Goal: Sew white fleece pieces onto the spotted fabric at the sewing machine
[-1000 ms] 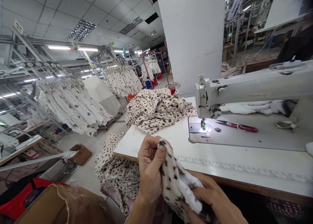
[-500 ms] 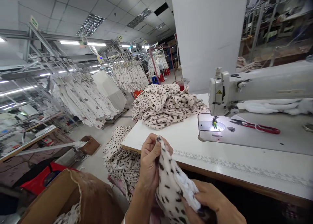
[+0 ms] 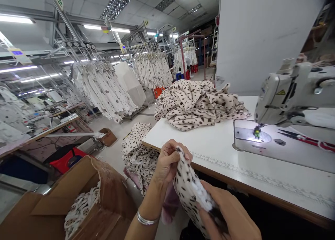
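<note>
A piece of spotted cream fabric with a fluffy white inner side hangs between my hands, in front of the table edge. My left hand pinches its upper corner, with thumb and fingers closed on it. Lower right, my right hand is wrapped round the fabric's other end, where the white fluff and a dark patch show; part of its grip is hidden. On the table, to the right of my hands, stands a sewing machine with its needle area lit.
A heap of spotted fabric lies on the white table; more spotted fabric is piled below its left edge. Red-handled snips rest on the machine bed. A cardboard box with white scraps stands lower left. Garments hang behind.
My view has swung left, so the table and machine sit further right and more of the box shows. Both hands keep hold of the fabric.
</note>
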Demonstrator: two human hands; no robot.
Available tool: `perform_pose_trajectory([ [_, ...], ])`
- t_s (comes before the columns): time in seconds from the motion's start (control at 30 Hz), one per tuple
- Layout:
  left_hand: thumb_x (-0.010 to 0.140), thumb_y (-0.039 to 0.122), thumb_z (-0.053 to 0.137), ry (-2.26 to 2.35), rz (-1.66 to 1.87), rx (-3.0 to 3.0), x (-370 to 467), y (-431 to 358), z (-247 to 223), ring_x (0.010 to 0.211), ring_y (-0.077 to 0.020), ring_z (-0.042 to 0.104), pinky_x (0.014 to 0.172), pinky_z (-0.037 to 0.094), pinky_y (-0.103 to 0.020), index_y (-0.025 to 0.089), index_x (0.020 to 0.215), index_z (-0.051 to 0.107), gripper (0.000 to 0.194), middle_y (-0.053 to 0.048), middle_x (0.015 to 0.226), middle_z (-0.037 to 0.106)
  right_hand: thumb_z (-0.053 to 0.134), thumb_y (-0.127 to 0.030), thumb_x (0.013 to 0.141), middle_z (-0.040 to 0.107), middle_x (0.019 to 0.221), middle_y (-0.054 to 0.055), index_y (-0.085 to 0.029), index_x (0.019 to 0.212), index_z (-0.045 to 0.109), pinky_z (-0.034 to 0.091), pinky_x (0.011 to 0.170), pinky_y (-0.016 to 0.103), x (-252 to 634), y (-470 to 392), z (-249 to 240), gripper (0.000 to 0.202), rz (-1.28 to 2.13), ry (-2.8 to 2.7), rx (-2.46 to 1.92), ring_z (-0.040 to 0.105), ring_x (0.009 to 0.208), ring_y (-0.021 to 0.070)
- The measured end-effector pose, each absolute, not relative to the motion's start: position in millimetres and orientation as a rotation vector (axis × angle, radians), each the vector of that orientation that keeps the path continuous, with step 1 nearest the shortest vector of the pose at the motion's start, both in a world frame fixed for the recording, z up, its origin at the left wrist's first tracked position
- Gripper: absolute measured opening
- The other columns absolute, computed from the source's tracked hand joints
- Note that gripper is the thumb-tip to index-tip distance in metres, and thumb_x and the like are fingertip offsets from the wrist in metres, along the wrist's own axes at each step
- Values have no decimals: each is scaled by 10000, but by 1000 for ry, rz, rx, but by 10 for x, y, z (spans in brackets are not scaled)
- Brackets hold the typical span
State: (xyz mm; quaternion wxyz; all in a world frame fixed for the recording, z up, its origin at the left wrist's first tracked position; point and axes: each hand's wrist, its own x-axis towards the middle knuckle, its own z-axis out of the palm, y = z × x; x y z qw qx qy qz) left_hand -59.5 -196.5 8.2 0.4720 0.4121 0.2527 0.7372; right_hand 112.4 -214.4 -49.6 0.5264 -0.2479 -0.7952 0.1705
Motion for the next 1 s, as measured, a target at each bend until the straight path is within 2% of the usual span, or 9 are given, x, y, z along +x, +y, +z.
perform_pose_trajectory([
  [0.17, 739, 354, 817, 805, 1751, 1099, -567, -2001, -2, 627, -158, 592, 614, 469, -285, 172, 746, 599, 284, -16, 663, 657, 555, -447, 913, 683, 1021, 127, -149, 1276, 507, 562, 680, 331, 953, -2083, -559, 472, 368, -1962, -696, 682, 867, 242],
  [0.23, 764, 371, 795, 871, 1759, 1156, -564, -2026, 10, 650, -161, 599, 628, 474, -283, 174, 754, 600, 278, -22, 684, 663, 533, -480, 924, 678, 963, 108, -166, 1188, 544, 551, 648, 329, 866, -2073, -543, 411, 401, -1948, -737, 675, 823, 232],
  [0.33, 784, 389, 774, 995, 1755, 1255, -653, -2101, 25, 681, -157, 594, 656, 473, -277, 174, 761, 614, 269, -32, 734, 664, 466, -423, 963, 652, 848, 55, -213, 979, 572, 510, 583, 295, 788, -2065, -515, 236, 507, -1939, -745, 639, 701, 186],
  [0.47, 801, 410, 756, 1086, 1687, 1278, -879, -2299, -13, 721, -150, 578, 686, 462, -263, 168, 801, 654, 262, -44, 778, 641, 486, -371, 954, 628, 803, 22, -228, 929, 558, 470, 539, 252, 796, -2050, -552, 162, 670, -1963, -698, 613, 655, 156],
  [0.63, 603, 306, 908, 1228, 1351, 1348, -981, -2541, -53, 853, -188, 577, 757, 456, -271, 181, 1064, 711, 517, -69, 944, 636, 502, -302, 962, 615, 802, 23, -215, 918, 564, 475, 593, 240, 830, -2059, -635, 115, 806, -2029, -503, 619, 693, 145],
  [0.7, 604, 283, 903, 1311, 1256, 1378, -969, -2570, -74, 798, -165, 546, 718, 429, -258, 182, 970, 744, 412, -43, 882, 611, 518, -277, 958, 621, 842, 36, -208, 947, 572, 487, 636, 251, 837, -2071, -656, 88, 819, -2053, -451, 624, 740, 153],
  [0.77, 621, 314, 890, 1342, 1286, 1349, -963, -2572, -116, 697, -135, 490, 649, 386, -251, 153, 753, 735, 259, -15, 749, 555, 555, -274, 944, 625, 874, 44, -207, 976, 578, 497, 682, 269, 844, -2082, -677, 78, 817, -2057, -443, 626, 787, 166],
  [0.87, 610, 378, 888, 1326, 1376, 1260, -984, -2575, -200, 633, -111, 430, 604, 344, -249, 137, 573, 640, 348, 12, 661, 475, 580, -284, 930, 629, 922, 57, -207, 1035, 589, 507, 715, 289, 849, -2096, -705, 131, 809, -2042, -469, 628, 835, 182],
  [1.0, 579, 412, 896, 1311, 1363, 1122, -1041, -2651, -281, 593, -103, 426, 582, 348, -239, 135, 578, 637, 379, 18, 614, 483, 539, -250, 946, 632, 933, 50, -217, 1045, 593, 507, 719, 273, 818, -2132, -722, 117, 896, -2029, -482, 631, 838, 168],
])
